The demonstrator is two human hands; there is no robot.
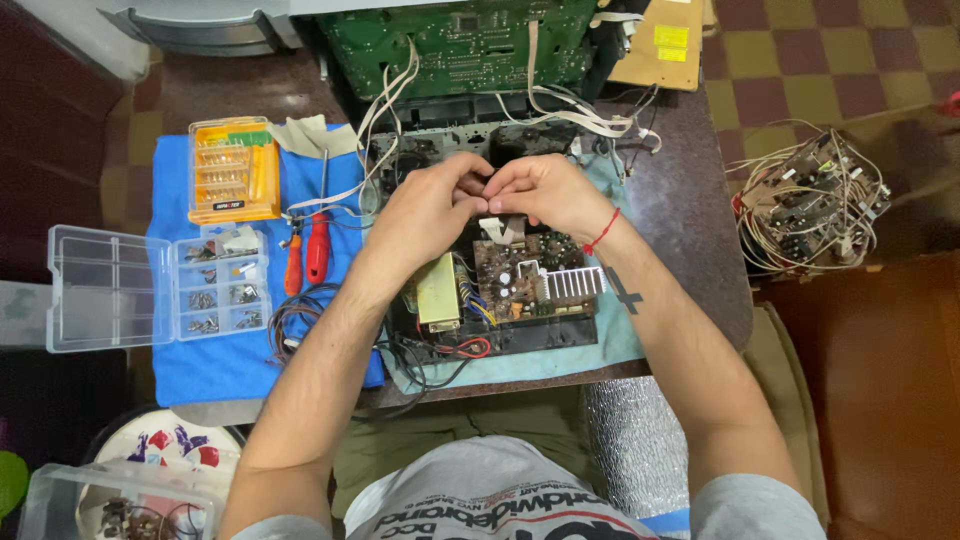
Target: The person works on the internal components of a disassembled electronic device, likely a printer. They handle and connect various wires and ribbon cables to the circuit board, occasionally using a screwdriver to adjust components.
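My left hand and my right hand meet fingertip to fingertip above an opened electronic chassis. Together they pinch a small dark part; what it is stays hidden between the fingers. A red thread circles my right wrist. Under the hands lie a brown circuit board with a silver finned heat sink and a yellowish transformer. A large green circuit board stands tilted up behind, with white ribbon cables hanging from it.
On a blue cloth to the left are a red-handled screwdriver, an orange-handled tool, a yellow bit case and an open clear parts box. A loose wired board sits right on the checkered floor.
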